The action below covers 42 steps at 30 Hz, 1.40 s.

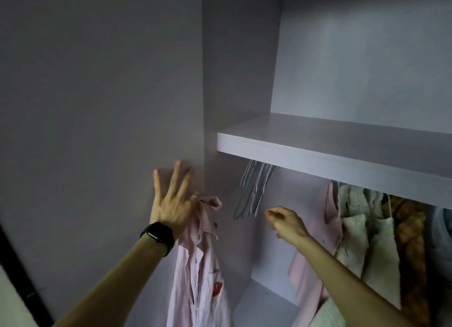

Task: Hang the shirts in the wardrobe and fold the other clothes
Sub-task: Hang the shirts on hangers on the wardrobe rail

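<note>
**Shirt held at the collar, hanger not yet taken**

Item: the pink striped shirt [198,273] hangs full length inside the wardrobe's left end, close to the side panel [97,106]. It is held by the collar only.

Left hand [171,209]: raised with the wrist bent back. The collar appears pinched at the thumb side, though the pinch itself is partly hidden. Three fingers [177,177] are spread straight and lie against the panel. A black watch [157,235] is on the wrist.

Right hand [286,222]: arm extended into the wardrobe with the fingers loosely curled and holding nothing. It is near the bunch of empty hangers [253,192] but not touching them.

Surroundings: the hangers sit under the shelf [318,148], which hides the rail. Other hung clothes [362,228] are to the right.

Assessment: the step in hand appears to be fetching a hanger.

Recommendation:
- Take one hanger only, by its hook, as the bunch looks likely to tangle.
- Bring it down to the collar.
- Seat each shoulder before letting go of the collar.
</note>
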Motion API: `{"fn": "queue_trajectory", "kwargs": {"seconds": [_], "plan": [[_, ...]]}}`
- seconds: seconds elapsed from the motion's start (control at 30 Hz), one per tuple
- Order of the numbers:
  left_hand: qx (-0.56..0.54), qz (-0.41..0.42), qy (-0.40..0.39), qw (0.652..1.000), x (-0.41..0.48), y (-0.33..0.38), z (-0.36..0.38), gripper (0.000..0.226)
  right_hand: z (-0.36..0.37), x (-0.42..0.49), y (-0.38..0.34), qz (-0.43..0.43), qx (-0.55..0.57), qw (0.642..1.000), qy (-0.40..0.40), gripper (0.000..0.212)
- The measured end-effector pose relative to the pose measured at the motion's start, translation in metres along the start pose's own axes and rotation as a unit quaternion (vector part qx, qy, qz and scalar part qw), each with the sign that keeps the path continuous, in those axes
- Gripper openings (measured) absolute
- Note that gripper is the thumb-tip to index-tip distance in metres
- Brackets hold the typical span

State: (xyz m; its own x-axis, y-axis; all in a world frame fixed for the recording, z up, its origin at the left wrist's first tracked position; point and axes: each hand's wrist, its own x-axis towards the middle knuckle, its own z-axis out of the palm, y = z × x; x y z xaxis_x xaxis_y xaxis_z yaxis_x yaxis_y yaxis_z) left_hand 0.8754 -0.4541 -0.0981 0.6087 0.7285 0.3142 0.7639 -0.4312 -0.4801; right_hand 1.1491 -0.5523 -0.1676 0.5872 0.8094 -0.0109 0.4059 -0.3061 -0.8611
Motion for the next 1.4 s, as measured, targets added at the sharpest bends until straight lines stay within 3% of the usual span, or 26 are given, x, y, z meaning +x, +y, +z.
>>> {"fn": "queue_trajectory", "kwargs": {"seconds": [0.17,0.3,0.47,0.6,0.77,0.9,1.1,1.2,1.27,1.4], "plan": [[0.083,0.025,0.054,0.995,0.008,-0.006,0.034,0.051,0.037,0.05,0.014,0.009,-0.052,0.997,0.057,0.01],[0.088,0.035,0.167,0.981,0.014,-0.017,0.059,0.041,0.066,0.08,0.021,0.048,-0.103,0.987,0.115,0.048],[0.132,0.03,0.269,0.953,0.024,-0.016,0.078,0.04,0.081,0.101,0.032,0.036,-0.118,0.979,0.162,0.028],[0.119,0.025,0.284,0.951,0.023,-0.014,0.083,0.045,0.08,0.094,0.021,0.041,-0.115,0.969,0.215,0.049],[0.083,0.037,0.263,0.961,0.021,-0.018,0.084,0.035,0.06,0.076,-0.01,0.042,-0.134,0.949,0.282,0.056],[0.021,0.091,0.259,0.961,0.022,-0.023,0.078,0.027,0.038,0.049,-0.031,0.045,-0.164,0.946,0.277,0.056],[0.001,0.087,0.14,0.986,0.013,-0.024,0.049,0.053,-0.002,-0.018,-0.033,0.072,-0.205,0.948,0.233,0.055],[0.028,0.103,0.036,0.994,0.007,-0.018,0.037,0.051,-0.023,-0.068,-0.028,0.084,-0.211,0.951,0.211,0.053],[-0.048,0.107,0.06,0.991,-0.001,-0.019,0.029,0.045,-0.032,-0.103,-0.028,0.081,-0.187,0.961,0.187,0.05],[-0.236,0.137,0.034,0.961,-0.035,-0.005,0.007,0.042,-0.048,-0.188,-0.025,0.09,-0.039,0.983,0.156,0.055]]}}
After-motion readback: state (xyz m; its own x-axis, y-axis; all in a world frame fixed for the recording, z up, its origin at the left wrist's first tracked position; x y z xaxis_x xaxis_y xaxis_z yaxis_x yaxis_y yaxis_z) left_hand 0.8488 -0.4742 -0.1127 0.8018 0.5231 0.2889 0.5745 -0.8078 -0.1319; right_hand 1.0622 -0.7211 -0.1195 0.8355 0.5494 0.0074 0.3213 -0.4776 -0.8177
